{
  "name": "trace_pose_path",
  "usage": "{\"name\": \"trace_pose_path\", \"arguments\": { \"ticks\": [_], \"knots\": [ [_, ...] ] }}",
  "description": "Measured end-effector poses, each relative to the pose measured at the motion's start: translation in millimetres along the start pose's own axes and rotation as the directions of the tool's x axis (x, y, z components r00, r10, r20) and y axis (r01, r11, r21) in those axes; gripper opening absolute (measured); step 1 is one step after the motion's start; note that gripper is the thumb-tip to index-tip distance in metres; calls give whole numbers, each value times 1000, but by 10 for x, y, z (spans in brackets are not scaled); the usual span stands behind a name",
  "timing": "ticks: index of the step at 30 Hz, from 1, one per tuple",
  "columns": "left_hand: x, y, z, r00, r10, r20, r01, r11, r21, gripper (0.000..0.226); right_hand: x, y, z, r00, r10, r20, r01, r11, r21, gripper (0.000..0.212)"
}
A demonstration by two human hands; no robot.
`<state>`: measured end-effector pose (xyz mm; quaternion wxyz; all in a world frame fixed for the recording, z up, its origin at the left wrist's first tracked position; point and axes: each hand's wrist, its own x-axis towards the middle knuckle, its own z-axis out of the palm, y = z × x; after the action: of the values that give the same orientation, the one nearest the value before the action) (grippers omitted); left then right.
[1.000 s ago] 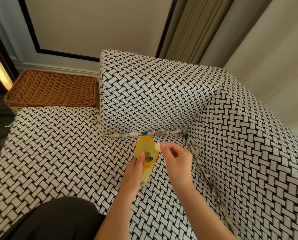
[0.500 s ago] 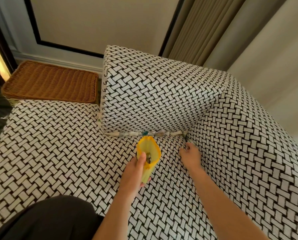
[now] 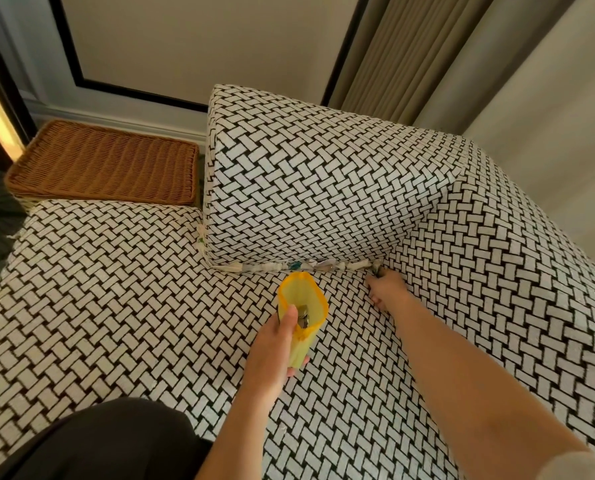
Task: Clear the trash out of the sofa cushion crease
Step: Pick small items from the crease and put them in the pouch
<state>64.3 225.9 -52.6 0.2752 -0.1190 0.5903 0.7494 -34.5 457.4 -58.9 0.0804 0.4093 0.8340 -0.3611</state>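
Observation:
My left hand (image 3: 272,351) grips a small yellow bag (image 3: 303,299) upright on the sofa seat (image 3: 116,306), its mouth wide, with dark bits of trash (image 3: 303,317) inside. A row of pale and teal wrappers (image 3: 299,266) lies wedged in the crease under the back cushion (image 3: 323,181). My right hand (image 3: 388,289) reaches to the crease's right corner. Its fingertips are pinched on a dark scrap (image 3: 377,271) there.
A brown wicker basket (image 3: 105,164) stands beyond the seat at the left. A side cushion (image 3: 497,271) rises on the right, meeting the back cushion at the corner. Curtains (image 3: 410,64) hang behind. My dark-clothed knee (image 3: 98,441) is at the bottom left.
My right hand left the bag's mouth, where it held a pale scrap, and moved right to the crease corner. The pale scrap is gone from its fingers. The bag stays put.

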Motion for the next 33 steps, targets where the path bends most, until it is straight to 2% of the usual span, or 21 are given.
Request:
{"name": "trace_pose_path", "arguments": {
  "ticks": [6, 9, 13, 18, 20, 26, 33],
  "knots": [
    [11, -6, 15, 1000, -11, -9, 11, 1000, 1, 27, 57, -63, -85, 989, 96, 112, -94, 995, -22, 23],
    [14, -7, 12, 1000, 1, -15, -2, 1000, -5, 30, 70, -53, -77, 991, 84, 102, -84, 996, -12, 24],
    [20, -7, 15, 1000, 7, -7, -7, 1000, 5, 30, 73, 28, -31, 1000, -7, 15, 7, 1000, 3, 24],
    [23, -3, 18, 1000, 2, -16, -2, 1000, -10, 30, 24, 175, 98, 970, -145, -196, 144, 989, -20, 29],
    [28, -7, 17, 1000, 1, -16, -1, 1000, -4, 29, -1, 179, 113, 967, -139, -213, 134, 990, -39, 28],
    [39, -13, 17, 1000, 2, -16, -1, 1000, 13, 33, -6, 47, 32, 993, 111, -36, -112, 993, -21, 23],
    [51, -27, 12, 1000, 8, -15, -7, 1000, 18, 35, -57, 4, -62, 976, 192, 99, -204, 971, 124, 18]
  ]
}}
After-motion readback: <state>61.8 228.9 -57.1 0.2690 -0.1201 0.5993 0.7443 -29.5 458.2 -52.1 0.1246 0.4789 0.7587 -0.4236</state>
